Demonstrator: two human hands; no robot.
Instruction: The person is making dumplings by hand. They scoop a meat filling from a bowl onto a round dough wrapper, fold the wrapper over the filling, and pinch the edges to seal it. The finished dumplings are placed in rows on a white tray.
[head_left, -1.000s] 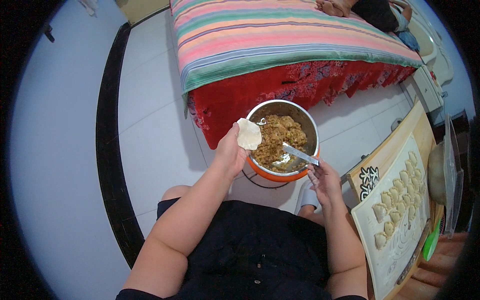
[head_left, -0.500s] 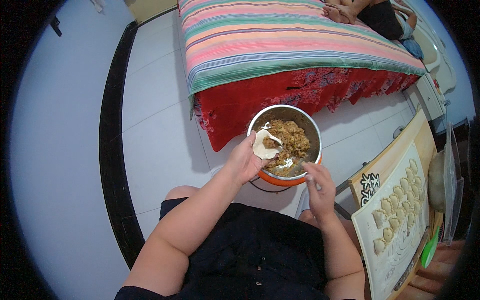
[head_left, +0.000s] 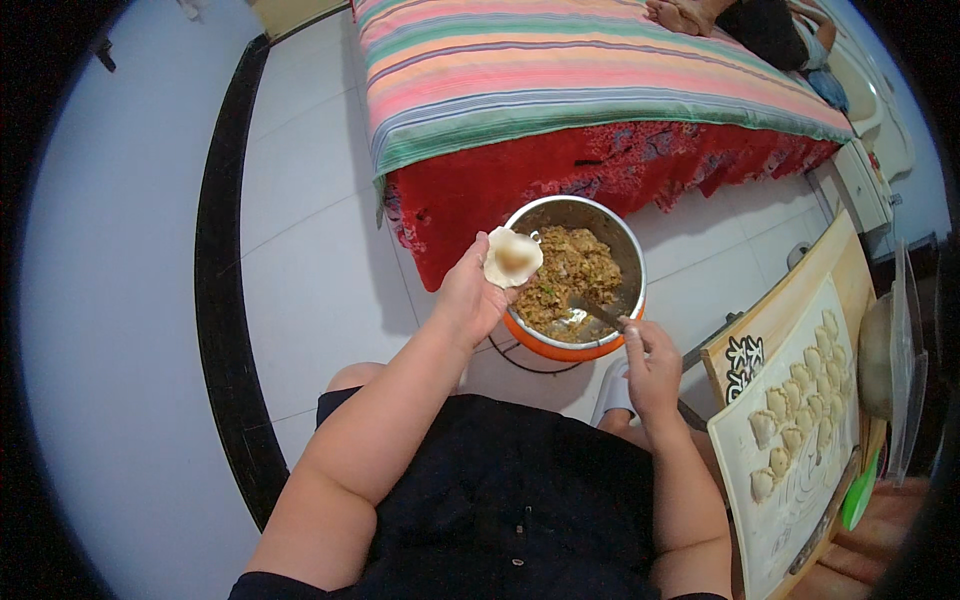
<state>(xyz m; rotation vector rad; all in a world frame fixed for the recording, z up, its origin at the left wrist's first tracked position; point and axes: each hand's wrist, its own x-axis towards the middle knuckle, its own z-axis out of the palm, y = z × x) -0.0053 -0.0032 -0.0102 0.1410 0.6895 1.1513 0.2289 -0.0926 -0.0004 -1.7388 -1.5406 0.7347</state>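
On the fingers of my left hand (head_left: 472, 294) lies a round, pale dumpling wrapper (head_left: 494, 270) with a brown dab of filling (head_left: 515, 260) in its middle. That hand is at the left rim of a steel bowl (head_left: 630, 262), orange on its lower outside, which holds a chunky minced filling (head_left: 575, 258). My right hand (head_left: 654, 372) is closed on the handle of a slim metal utensil (head_left: 603, 315) at the bowl's near right rim. The utensil slants down into the bowl; its working end is not clearly visible.
At right, a board (head_left: 722, 350) bears a white mat (head_left: 757, 540) with several folded dumplings (head_left: 803, 405). A green-bladed tool (head_left: 860, 495) lies by its edge. Beyond the bowl stands a bed (head_left: 560, 85) with a striped cover; a person's feet (head_left: 682, 16) rest on it.
The utensil has left the wrapper and now dips into the bowl's filling. My left hand has shifted slightly up and left with the wrapper; my right hand has moved slightly right.
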